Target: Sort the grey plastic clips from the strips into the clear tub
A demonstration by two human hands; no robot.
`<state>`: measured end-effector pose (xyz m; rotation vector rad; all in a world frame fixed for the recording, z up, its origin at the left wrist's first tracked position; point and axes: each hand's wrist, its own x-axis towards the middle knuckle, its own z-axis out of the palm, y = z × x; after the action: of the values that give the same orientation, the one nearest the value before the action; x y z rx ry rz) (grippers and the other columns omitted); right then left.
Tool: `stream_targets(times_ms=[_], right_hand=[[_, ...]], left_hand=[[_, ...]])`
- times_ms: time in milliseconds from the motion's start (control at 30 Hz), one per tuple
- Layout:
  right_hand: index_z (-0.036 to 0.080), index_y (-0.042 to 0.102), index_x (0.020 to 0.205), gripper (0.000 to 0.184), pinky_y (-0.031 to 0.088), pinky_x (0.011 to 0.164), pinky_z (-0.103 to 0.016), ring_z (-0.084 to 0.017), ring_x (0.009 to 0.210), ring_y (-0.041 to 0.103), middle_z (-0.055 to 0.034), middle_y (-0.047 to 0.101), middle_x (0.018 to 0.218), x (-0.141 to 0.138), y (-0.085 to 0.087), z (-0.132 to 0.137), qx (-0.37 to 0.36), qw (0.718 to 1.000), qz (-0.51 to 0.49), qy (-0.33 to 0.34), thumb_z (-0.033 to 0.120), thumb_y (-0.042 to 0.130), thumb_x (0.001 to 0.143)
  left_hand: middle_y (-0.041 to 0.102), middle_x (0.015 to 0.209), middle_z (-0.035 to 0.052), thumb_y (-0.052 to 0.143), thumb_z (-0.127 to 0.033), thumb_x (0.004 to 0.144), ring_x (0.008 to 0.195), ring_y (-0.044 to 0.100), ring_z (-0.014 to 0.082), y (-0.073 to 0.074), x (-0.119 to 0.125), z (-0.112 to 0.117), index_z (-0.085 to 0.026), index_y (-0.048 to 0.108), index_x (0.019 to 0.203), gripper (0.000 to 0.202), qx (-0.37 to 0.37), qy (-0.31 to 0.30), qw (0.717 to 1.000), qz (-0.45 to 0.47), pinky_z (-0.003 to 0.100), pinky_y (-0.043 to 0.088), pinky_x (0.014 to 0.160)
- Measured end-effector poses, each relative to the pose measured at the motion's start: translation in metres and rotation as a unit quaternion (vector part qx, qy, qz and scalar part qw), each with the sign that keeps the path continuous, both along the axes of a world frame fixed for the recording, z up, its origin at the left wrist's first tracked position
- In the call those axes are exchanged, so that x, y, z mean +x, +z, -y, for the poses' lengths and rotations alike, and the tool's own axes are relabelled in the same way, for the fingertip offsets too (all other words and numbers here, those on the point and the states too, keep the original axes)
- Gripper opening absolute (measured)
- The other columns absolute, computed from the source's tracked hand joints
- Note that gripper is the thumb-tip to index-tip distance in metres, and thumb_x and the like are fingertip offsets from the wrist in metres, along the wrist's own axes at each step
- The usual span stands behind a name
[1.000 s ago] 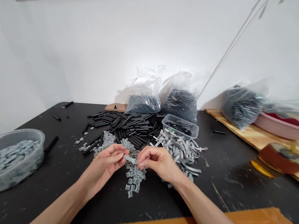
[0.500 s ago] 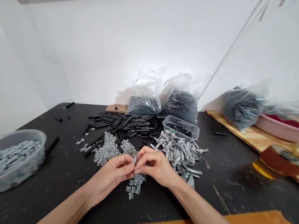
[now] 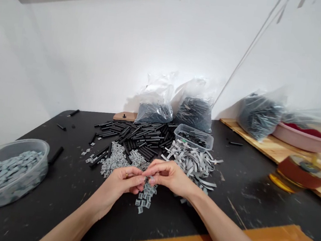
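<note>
One grey strip [image 3: 151, 178] sits between my left hand [image 3: 124, 182] and right hand [image 3: 170, 177], fingertips of both pinched closed on it, long axis hidden.

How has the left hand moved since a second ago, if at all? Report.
Yes, the left hand shifted slightly right, away from the clear tub.

Left of my left hand [image 3: 126, 181] sits a round clear plastic tub [image 3: 27, 187]; behind my right hand [image 3: 168, 177] lie curved grey strips [image 3: 192, 161].
</note>
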<state>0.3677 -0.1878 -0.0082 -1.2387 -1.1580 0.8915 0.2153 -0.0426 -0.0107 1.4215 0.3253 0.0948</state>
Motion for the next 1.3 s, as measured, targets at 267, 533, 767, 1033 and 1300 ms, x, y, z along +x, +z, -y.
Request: stream_targets(times_ms=[267,533,767,1033,1300], right_hand=[[0.018,0.076,0.091,0.023,0.052,0.065,-0.023,-0.009,0.066,0.059,-0.0043,0.060,0.090,0.000,-0.003,-0.001,-0.005,1.000,0.028,-0.011,0.037,0.073,0.077],[0.016,0.076,0.088,0.021,0.051,0.064,-0.023,-0.010,0.066,0.061,-0.0046,0.061,0.090,-0.004,-0.005,-0.004,0.001,1.000,-0.015,-0.017,0.034,0.075,0.075],[0.013,0.074,0.085,0.024,0.049,0.063,-0.023,-0.011,0.065,0.062,-0.0046,0.066,0.078,-0.007,-0.004,-0.006,-0.019,0.997,-0.067,-0.045,0.033,0.078,0.072],[0.012,0.063,0.087,0.029,0.051,0.064,-0.024,-0.011,0.064,0.063,-0.0012,0.065,0.069,-0.008,-0.005,-0.008,-0.032,0.992,-0.098,-0.071,0.030,0.079,0.070],[0.013,0.059,0.087,0.029,0.048,0.063,-0.024,-0.010,0.063,0.059,-0.0004,0.062,0.073,-0.012,-0.005,-0.010,-0.017,0.991,-0.110,-0.072,0.024,0.079,0.070]], left_hand=[[0.070,0.073,0.0055,0.075,-0.034,0.073,0.068,0.059,0.0148,-0.004,0.004,0.000,-0.015,0.076,0.084,0.022,0.026,0.036,0.999,0.009,0.023,0.046,0.063],[0.074,0.071,0.0060,0.080,-0.029,0.067,0.064,0.063,0.0162,-0.002,0.007,0.001,-0.015,0.075,0.085,0.022,0.050,0.101,0.993,0.020,0.026,0.049,0.064],[0.075,0.073,0.0069,0.077,-0.028,0.070,0.067,0.066,0.0176,0.001,0.006,0.004,-0.015,0.075,0.086,0.021,0.080,0.111,0.990,0.024,0.027,0.052,0.067],[0.077,0.086,0.0075,0.073,-0.033,0.076,0.078,0.070,0.0198,-0.001,0.005,0.001,-0.016,0.074,0.096,0.026,0.076,0.091,0.993,0.031,0.028,0.055,0.077],[0.076,0.076,0.0030,0.072,-0.029,0.076,0.072,0.069,0.0166,-0.003,0.006,0.004,-0.017,0.073,0.091,0.020,0.135,0.098,0.985,0.036,0.022,0.053,0.069]])
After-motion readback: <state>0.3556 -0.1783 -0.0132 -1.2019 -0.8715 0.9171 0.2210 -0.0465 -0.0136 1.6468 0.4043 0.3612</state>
